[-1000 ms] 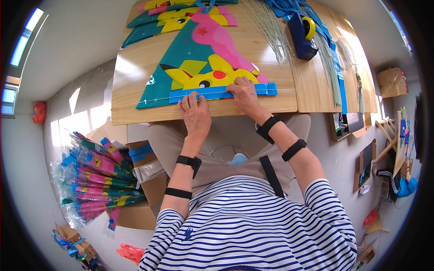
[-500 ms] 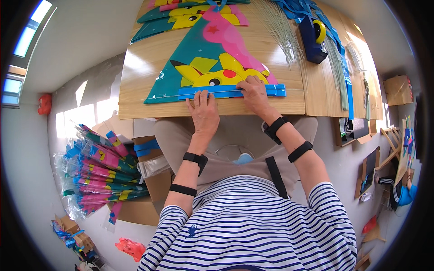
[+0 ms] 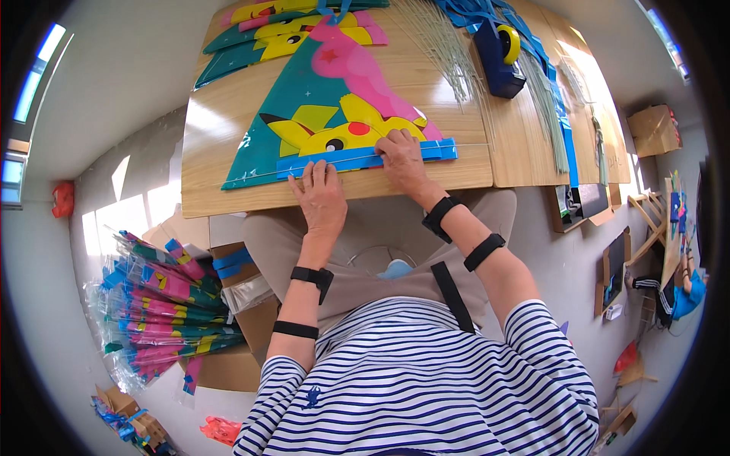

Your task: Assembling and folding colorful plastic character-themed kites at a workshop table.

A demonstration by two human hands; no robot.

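Observation:
A triangular plastic sheet (image 3: 251, 156) lies on the table, printed in teal and pink with a yellow cartoon figure. Along its near edge runs a blue tape strip (image 3: 356, 158), and a thin pale rod (image 3: 475, 145) lies lengthwise over it, sticking out past the right end. My left hand (image 3: 321, 204) rests with extended fingertips on the strip's left part. Farther right, my right hand (image 3: 403, 162) has curled fingers pressed together on the strip and rod; what sits exactly between them is hidden.
Folded printed sheets (image 3: 262, 47) are stacked at the back left. A blue tape dispenser (image 3: 498, 61) with a yellow-cored roll stands right, among thin rods (image 3: 437, 49) and blue ribbons (image 3: 561, 125). Bagged printed sheets (image 3: 163, 304) fill a carton at left. Another person (image 3: 688, 296) is far right.
The whole view has shifted, so the table appears farther left and tilted. Both hands keep nearly the same places on the blue strip. My left fingers look slightly more spread.

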